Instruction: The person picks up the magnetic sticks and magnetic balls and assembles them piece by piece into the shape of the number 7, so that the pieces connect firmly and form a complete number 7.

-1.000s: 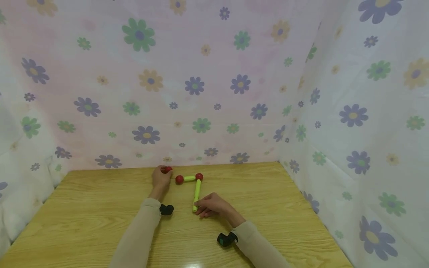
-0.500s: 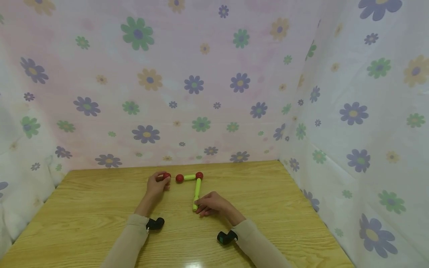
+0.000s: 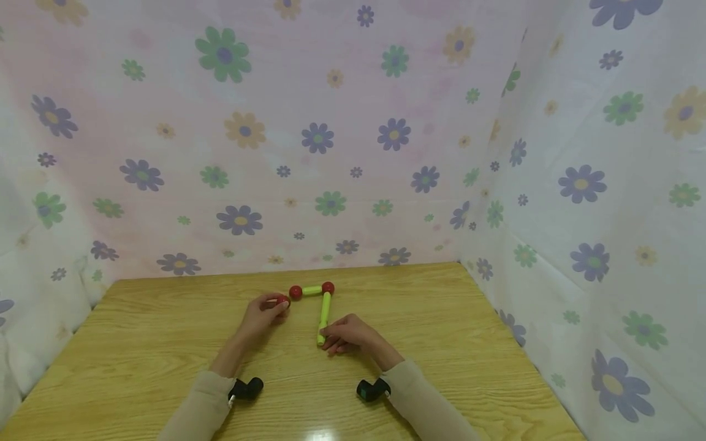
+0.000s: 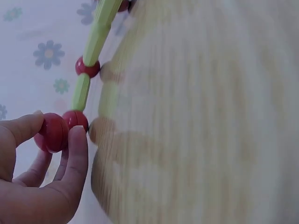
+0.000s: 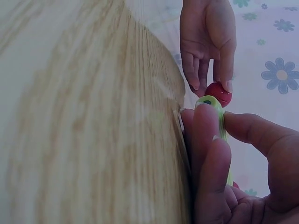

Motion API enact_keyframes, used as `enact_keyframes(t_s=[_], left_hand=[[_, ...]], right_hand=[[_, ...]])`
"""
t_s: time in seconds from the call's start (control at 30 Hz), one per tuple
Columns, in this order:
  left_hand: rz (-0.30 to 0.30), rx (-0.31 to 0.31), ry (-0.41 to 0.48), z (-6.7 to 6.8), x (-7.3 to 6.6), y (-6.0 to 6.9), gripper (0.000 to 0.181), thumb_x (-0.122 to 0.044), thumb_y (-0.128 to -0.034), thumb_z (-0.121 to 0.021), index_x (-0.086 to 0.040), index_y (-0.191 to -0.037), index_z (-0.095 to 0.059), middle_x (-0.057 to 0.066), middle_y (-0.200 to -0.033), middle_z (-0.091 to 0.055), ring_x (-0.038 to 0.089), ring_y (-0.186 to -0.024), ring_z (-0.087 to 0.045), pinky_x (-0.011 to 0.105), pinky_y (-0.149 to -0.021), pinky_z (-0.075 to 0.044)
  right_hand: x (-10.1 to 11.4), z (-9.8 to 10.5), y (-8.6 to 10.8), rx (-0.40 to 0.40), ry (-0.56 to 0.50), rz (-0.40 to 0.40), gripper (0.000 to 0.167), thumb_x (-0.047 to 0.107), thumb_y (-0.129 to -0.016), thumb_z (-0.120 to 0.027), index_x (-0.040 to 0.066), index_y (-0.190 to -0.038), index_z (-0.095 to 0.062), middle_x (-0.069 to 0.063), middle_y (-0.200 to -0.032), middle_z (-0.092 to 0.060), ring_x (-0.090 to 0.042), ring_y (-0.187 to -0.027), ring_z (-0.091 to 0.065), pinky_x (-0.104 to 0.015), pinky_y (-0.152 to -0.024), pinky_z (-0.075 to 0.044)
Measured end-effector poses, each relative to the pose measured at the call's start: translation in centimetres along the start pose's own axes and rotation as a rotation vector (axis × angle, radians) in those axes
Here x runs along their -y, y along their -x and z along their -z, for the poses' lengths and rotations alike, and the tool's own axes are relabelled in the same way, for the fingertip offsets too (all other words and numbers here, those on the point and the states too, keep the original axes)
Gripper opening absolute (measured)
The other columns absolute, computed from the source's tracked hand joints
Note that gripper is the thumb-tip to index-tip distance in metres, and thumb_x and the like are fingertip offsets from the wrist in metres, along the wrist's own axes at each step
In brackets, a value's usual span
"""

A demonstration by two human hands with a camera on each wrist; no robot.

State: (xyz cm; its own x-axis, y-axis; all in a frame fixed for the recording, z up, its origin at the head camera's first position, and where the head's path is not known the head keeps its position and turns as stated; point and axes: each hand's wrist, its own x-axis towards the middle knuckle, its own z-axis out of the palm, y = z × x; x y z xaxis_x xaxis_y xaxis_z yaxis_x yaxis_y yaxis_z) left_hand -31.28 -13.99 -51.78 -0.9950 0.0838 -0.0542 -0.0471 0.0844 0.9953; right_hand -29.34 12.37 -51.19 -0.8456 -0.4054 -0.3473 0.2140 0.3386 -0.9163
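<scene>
My left hand (image 3: pixel 265 317) pinches a red ball (image 4: pixel 52 132) between thumb and fingers. This ball is close to the left end of a joined toy piece lying on the table. That piece has a red end ball (image 3: pixel 295 292), a short yellow-green rod (image 3: pixel 312 291), a corner red ball (image 3: pixel 328 288) and a longer yellow-green rod (image 3: pixel 325 306) running toward me. Near its free end, my right hand (image 3: pixel 354 334) pinches the longer rod between thumb and fingers. The right wrist view shows a dark round spot on that rod's end.
The wooden table (image 3: pixel 430 343) carries the pieces. A flowered cloth (image 3: pixel 353 184) rises along its back edge, and more cloth hangs at both sides. Black wrist cameras (image 3: pixel 246 389) sit on both forearms.
My left hand has come back from the table's far edge with the red ball, then shifted right toward the end ball. The right hand and the joined piece stay nearly where they were.
</scene>
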Motion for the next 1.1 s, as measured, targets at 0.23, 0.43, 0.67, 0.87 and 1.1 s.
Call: enact_keyframes(t_s=[0.23,0.43,0.67,0.87,1.1], left_hand=[[0.025,0.014,-0.007,-2.1,0.3,1.7,0.039,-0.010,-0.0996,-0.069,0.007,-0.134,-0.059,0.022,-0.122,-0.066,0.014,-0.099,-0.067,0.025,-0.083,-0.059],[0.037,0.018,0.028,-3.7,0.4,2.9,0.038,-0.010,-0.0987,-0.071,0.007,-0.131,-0.060,0.020,-0.118,-0.070,0.016,-0.097,-0.069,0.028,-0.082,-0.060],[0.053,0.001,0.043,-4.6,0.4,4.1,0.037,-0.008,-0.0975,-0.072,0.008,-0.129,-0.059,0.021,-0.116,-0.069,0.017,-0.097,-0.068,0.026,-0.079,-0.059],[0.073,-0.032,0.053,-4.9,0.5,5.0,0.038,-0.010,-0.0950,-0.075,0.006,-0.126,-0.061,0.016,-0.110,-0.069,0.017,-0.091,-0.065,0.025,-0.074,-0.056],[0.070,0.019,0.025,-5.4,0.6,5.5,0.039,-0.009,-0.0924,-0.077,0.006,-0.126,-0.063,0.014,-0.111,-0.069,0.016,-0.092,-0.065,0.027,-0.074,-0.054]], right_hand=[[-0.3,0.0,-0.2,0.036,-0.012,0.026,0.027,0.026,-0.099,-0.070,0.000,-0.100,-0.078,-0.005,-0.078,-0.077,-0.006,-0.061,-0.069,-0.016,-0.055,-0.054],[-0.2,0.2,-0.4,0.058,-0.016,0.035,0.028,0.025,-0.101,-0.067,-0.001,-0.102,-0.077,-0.005,-0.081,-0.077,-0.006,-0.064,-0.069,-0.016,-0.056,-0.054],[-0.1,0.3,-1.0,0.068,-0.023,0.057,0.027,0.022,-0.102,-0.064,-0.002,-0.104,-0.077,-0.007,-0.084,-0.078,-0.006,-0.065,-0.069,-0.018,-0.058,-0.056],[0.0,0.2,-1.8,0.072,-0.059,0.052,0.029,0.022,-0.103,-0.063,-0.003,-0.106,-0.076,-0.005,-0.081,-0.076,-0.006,-0.065,-0.069,-0.019,-0.059,-0.057],[0.1,0.4,-2.1,0.059,-0.071,0.064,0.030,0.022,-0.104,-0.062,-0.005,-0.110,-0.075,-0.005,-0.083,-0.076,-0.006,-0.066,-0.069,-0.019,-0.060,-0.057]])
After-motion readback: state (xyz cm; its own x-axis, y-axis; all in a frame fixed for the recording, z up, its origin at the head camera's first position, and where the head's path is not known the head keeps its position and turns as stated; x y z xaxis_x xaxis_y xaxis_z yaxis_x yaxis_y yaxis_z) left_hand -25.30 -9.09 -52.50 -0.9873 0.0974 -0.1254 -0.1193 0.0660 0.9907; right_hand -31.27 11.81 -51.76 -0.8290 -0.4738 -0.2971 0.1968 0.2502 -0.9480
